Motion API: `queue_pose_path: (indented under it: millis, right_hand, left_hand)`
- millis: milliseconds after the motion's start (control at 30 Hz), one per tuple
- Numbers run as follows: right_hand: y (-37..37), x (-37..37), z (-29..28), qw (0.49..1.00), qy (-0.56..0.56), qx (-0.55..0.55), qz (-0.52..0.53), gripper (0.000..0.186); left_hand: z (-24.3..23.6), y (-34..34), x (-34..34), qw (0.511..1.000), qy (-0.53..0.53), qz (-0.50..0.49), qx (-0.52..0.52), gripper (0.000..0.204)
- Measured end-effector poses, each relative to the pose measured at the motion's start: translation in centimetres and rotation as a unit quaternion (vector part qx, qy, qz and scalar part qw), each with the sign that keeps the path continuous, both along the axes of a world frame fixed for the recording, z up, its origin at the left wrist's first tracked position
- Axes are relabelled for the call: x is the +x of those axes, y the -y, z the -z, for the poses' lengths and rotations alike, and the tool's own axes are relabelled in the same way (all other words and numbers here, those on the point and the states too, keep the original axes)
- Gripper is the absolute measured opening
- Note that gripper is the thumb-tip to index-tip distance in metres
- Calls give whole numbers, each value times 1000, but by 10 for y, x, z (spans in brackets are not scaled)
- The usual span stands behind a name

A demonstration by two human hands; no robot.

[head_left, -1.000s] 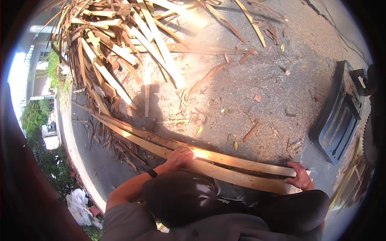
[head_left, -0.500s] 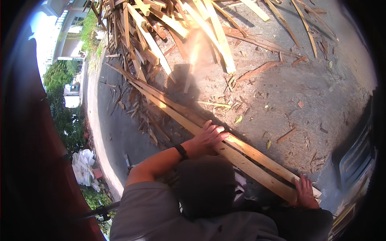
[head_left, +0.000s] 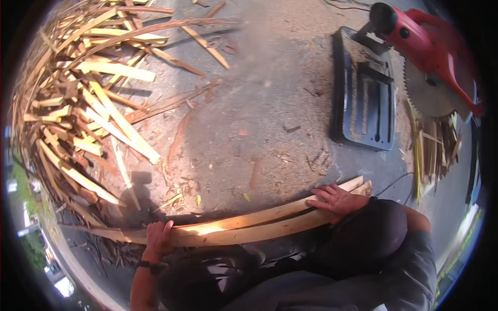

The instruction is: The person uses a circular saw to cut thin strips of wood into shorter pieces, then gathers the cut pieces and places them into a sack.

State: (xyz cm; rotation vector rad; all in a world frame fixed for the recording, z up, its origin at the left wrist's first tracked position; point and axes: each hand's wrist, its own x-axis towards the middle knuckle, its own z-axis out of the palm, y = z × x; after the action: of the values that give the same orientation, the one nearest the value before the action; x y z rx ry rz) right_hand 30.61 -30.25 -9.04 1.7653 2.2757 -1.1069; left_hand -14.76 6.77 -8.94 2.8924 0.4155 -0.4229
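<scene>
Two long, pale wooden boards [head_left: 249, 233] lie side by side across the lower view in front of me, with a narrow gap between them towards the right. My left hand [head_left: 159, 238], a dark band on its wrist, is wrapped over them left of the middle. Near their right ends, my right hand [head_left: 337, 201] lies across both with its fingers over the wood and its thumb side partly hidden. The boards' left ends reach the scrap pile.
Offcuts and bark strips form a large wood pile [head_left: 98, 114] at the left. A red chop saw [head_left: 436, 62] with a bare toothed blade and black base [head_left: 384, 142] stands at the far right. Cut wood pieces [head_left: 436, 150] are stacked beside it. A thin cord [head_left: 397, 182] crosses the ground.
The view has swung right, bringing the saw into sight and shifting the pile left. The boards now run nearly level across the view. Both hands remain on them.
</scene>
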Motion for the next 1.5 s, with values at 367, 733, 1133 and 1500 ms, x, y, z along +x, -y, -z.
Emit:
queue_pose_path:
  millis: [367,733,1133,1500]
  right_hand:
    - [94,73,-38,984,131,88,88,83]
    - [79,111,-50,933,233,121,247,87]
    - [79,67,-11,902,243,194,300,87]
    - [65,58,8,858,293,159,392,95]
  left_hand:
    - [-25,54,90,982,147,78,92,61]
    - [-40,64,167,975,185,58,110,60]
    - [-47,74,209,989,132,62,29,60]
    - [-15,61,240,983,110,88,115,69]
